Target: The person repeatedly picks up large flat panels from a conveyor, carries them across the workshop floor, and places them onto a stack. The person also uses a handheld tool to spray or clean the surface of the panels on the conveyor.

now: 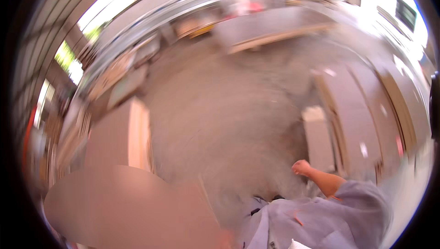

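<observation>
The whole picture is smeared by motion. My right hand (pixel 301 167) hangs low at the right of centre, curled into a fist with nothing visible in it. Its bare forearm runs back to a grey-blue short sleeve (pixel 353 203) at the lower edge. The hand is over bare grey floor (pixel 229 125) and touches nothing; the nearest thing is a pale flat board (pixel 318 139) just above it. My left hand is out of the picture. A blurred pinkish patch (pixel 123 207) covers the lower left.
Large flat grey-brown panels (pixel 362 111) lie or lean at the right. A light wooden panel (pixel 137 134) stands at the left. A long bench (pixel 275 29) runs across the back, with bright windows (pixel 105 8) at the upper left.
</observation>
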Action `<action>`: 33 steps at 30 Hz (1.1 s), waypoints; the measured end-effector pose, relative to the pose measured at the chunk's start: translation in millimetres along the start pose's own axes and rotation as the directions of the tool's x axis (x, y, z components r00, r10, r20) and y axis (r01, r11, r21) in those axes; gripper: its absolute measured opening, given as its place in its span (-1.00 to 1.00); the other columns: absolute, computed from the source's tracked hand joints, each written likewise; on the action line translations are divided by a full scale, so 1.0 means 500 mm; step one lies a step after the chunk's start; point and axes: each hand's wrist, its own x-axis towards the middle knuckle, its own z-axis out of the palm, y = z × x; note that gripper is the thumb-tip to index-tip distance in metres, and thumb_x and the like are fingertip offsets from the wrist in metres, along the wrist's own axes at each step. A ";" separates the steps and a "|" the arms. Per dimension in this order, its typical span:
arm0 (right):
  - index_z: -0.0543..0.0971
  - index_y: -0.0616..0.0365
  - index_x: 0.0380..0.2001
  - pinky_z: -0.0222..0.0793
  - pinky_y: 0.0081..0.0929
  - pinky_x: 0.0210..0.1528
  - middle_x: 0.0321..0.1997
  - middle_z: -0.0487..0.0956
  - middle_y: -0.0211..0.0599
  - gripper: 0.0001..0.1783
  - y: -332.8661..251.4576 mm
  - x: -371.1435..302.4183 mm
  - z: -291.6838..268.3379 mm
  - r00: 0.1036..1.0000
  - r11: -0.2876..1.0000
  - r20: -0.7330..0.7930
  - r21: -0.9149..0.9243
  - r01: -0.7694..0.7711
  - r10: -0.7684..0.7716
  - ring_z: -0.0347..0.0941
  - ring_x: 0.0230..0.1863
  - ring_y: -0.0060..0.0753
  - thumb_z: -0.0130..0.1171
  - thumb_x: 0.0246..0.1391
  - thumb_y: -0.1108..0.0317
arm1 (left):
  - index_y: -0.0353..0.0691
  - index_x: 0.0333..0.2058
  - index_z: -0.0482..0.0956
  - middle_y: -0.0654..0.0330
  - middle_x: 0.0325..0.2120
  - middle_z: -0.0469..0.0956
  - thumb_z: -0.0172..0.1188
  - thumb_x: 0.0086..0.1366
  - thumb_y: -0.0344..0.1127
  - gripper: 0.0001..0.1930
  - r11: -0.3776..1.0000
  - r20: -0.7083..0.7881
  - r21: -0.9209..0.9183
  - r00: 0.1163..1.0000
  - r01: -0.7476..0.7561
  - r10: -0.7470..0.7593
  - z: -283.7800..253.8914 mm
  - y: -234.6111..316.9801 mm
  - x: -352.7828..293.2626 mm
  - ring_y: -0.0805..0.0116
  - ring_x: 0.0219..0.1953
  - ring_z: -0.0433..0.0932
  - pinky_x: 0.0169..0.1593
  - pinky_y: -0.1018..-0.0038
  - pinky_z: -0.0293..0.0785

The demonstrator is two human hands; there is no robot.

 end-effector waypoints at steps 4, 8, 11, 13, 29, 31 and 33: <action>0.50 0.19 -0.34 0.36 -0.62 -0.55 -0.54 0.49 -0.41 -0.84 -0.444 0.232 -0.114 0.998 0.878 -0.054 0.474 0.059 -0.038 0.43 -0.57 -0.53 0.07 0.09 0.32 | -0.28 -0.20 0.52 0.02 -0.29 0.55 0.05 0.21 -0.14 -0.67 0.919 -0.160 -0.379 0.970 0.111 -0.183 0.012 -0.037 0.121 0.05 -0.24 0.50 -0.16 0.14 0.39; 0.43 0.05 -0.50 0.30 -0.47 -0.70 -0.62 0.46 -0.35 -0.91 -0.495 0.453 -0.099 0.985 0.897 -0.019 0.416 -0.149 0.172 0.38 -0.66 -0.44 -0.02 0.07 0.36 | -0.25 -0.13 0.48 0.02 -0.24 0.52 0.03 0.22 -0.12 -0.64 0.802 -0.259 -0.594 0.931 0.058 -0.259 -0.130 -0.021 0.296 0.07 -0.18 0.47 -0.12 0.16 0.37; 0.49 0.12 -0.38 0.35 -0.35 -0.65 -0.55 0.49 -0.24 -0.82 -0.494 0.570 -0.041 0.938 0.939 0.250 0.183 -0.291 0.242 0.45 -0.56 -0.29 -0.02 0.08 0.27 | -0.20 0.01 0.42 -0.02 -0.04 0.46 -0.10 0.30 -0.04 -0.56 0.620 -0.258 -0.784 0.893 0.029 -0.369 -0.462 0.113 0.273 0.05 0.04 0.40 0.09 0.19 0.29; 0.49 0.11 -0.39 0.33 -0.36 -0.65 -0.56 0.49 -0.25 -0.84 -0.575 0.626 0.018 0.869 0.959 0.407 -0.116 -0.258 0.283 0.44 -0.57 -0.30 -0.02 0.06 0.29 | -0.21 -0.02 0.44 0.00 -0.12 0.49 -0.04 0.27 -0.03 -0.56 0.534 -0.362 -0.843 0.807 -0.068 -0.467 -0.568 0.126 0.296 0.08 -0.06 0.45 0.02 0.22 0.35; 0.46 0.07 -0.34 0.26 -0.40 -0.64 -0.59 0.44 -0.29 -0.86 -1.644 1.187 1.012 0.652 0.762 0.751 -0.481 0.434 0.102 0.40 -0.59 -0.34 -0.04 -0.02 0.44 | -0.20 -0.42 0.59 0.17 -0.53 0.58 0.10 0.12 -0.05 -0.69 -0.433 0.408 -0.883 0.163 -0.178 -0.898 -0.398 0.309 0.581 0.31 -0.48 0.55 -0.40 0.39 0.48; 0.42 0.08 -0.23 0.32 -0.37 -0.57 -0.47 0.47 -0.21 -0.78 -1.686 1.132 1.168 0.542 0.677 0.835 -0.453 0.580 0.095 0.41 -0.54 -0.31 0.01 0.02 0.32 | -0.21 -0.47 0.59 0.22 -0.58 0.56 0.15 0.11 -0.11 -0.74 -0.562 0.544 -0.735 0.166 -0.379 -0.823 -0.456 0.364 0.645 0.37 -0.54 0.53 -0.45 0.43 0.46; 0.40 0.08 -0.16 0.35 -0.35 -0.51 -0.41 0.49 -0.18 -0.71 -1.688 1.024 1.350 0.401 0.629 0.905 -0.397 0.669 0.144 0.42 -0.49 -0.30 0.04 0.05 0.24 | -0.20 -0.42 0.59 0.21 -0.57 0.56 0.16 0.12 -0.13 -0.75 -0.596 0.613 -0.618 0.160 -0.513 -0.773 -0.433 0.333 0.727 0.40 -0.55 0.53 -0.48 0.48 0.45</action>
